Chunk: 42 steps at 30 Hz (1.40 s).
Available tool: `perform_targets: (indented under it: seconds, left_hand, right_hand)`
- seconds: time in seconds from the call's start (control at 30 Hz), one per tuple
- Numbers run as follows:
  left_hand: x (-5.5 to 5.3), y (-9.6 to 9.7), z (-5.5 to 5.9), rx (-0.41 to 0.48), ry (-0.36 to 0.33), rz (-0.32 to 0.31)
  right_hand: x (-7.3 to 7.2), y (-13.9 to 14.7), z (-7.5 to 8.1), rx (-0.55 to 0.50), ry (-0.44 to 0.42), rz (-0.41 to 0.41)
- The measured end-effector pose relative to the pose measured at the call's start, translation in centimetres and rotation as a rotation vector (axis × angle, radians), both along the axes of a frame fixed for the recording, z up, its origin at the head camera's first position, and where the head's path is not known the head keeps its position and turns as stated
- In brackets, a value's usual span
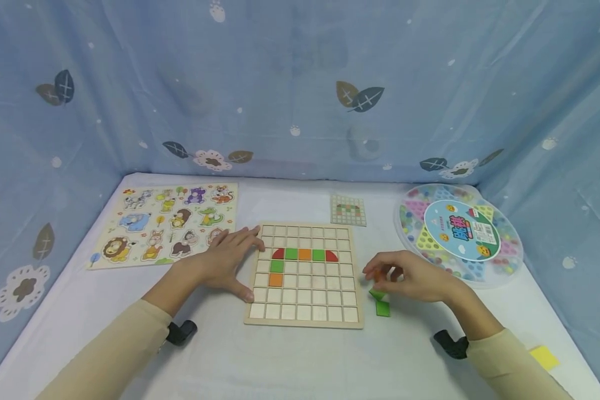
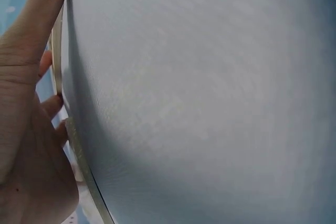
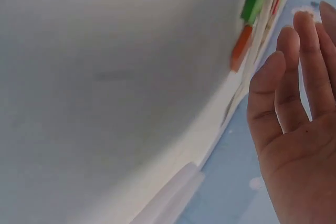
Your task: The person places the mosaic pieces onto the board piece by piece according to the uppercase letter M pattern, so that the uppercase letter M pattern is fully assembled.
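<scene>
A wooden grid board (image 1: 304, 324) lies flat in the middle of the table. Set in its cells are red quarter-round tiles (image 1: 331, 256), green tiles (image 1: 276, 266) and orange tiles (image 1: 275, 279), forming a row with a short column at its left end. My left hand (image 1: 225, 264) rests at the board's left edge, fingers spread, thumb at the lower edge. Right of the board, my right hand (image 1: 405, 276) hovers over loose green pieces (image 1: 383, 309) and an orange piece (image 3: 241, 48). In the right wrist view its fingers (image 3: 289, 82) are extended, apart from these pieces.
Behind the board lies a small pattern card (image 1: 348, 210). An animal puzzle board (image 1: 165, 225) is at the left, and a round clear-lidded marble game (image 1: 460, 233) at the right. A yellow piece (image 1: 545, 357) lies near the right sleeve. Blue curtain (image 1: 300, 89) surrounds the table.
</scene>
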State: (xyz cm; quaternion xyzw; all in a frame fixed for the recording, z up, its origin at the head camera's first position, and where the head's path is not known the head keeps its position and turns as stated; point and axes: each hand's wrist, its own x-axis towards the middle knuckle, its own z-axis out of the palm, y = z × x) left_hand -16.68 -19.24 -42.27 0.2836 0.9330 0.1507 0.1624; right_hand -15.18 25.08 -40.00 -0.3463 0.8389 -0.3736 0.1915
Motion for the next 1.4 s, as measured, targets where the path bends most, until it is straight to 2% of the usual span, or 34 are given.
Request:
perform_targets:
  seconds: [0.3,0.43,0.6,0.83,1.07,1.2,1.4]
  left_hand:
    - [-0.1,0.1,-0.2,-0.009,0.002,-0.003]
    - [-0.3,0.1,-0.2,-0.019,0.006,-0.005]
    - [-0.4,0.0,0.2,-0.023,0.002,-0.008]
    - [-0.4,0.0,0.2,-0.029,-0.001,0.002]
    - [-0.2,-0.1,0.1,0.005,0.009,0.002]
    - [-0.2,-0.1,-0.1,-0.007,0.004,0.004]
    - [-0.1,0.0,-0.1,-0.005,0.009,-0.006]
  right_hand:
    - [-0.3,1.1,-0.7,0.042,-0.100,0.011]
    - [-0.3,1.3,-1.0,0.067,-0.103,0.002]
    - [-0.2,1.4,-1.4,0.085,-0.060,-0.012]
    - [-0.3,1.1,-1.3,0.120,0.041,0.009]
    - [-0.3,0.8,-0.9,0.157,0.037,0.013]
    - [0.0,0.8,-0.6,0.175,0.049,0.000]
    - [0.1,1.2,-0.4,0.115,0.122,-0.027]
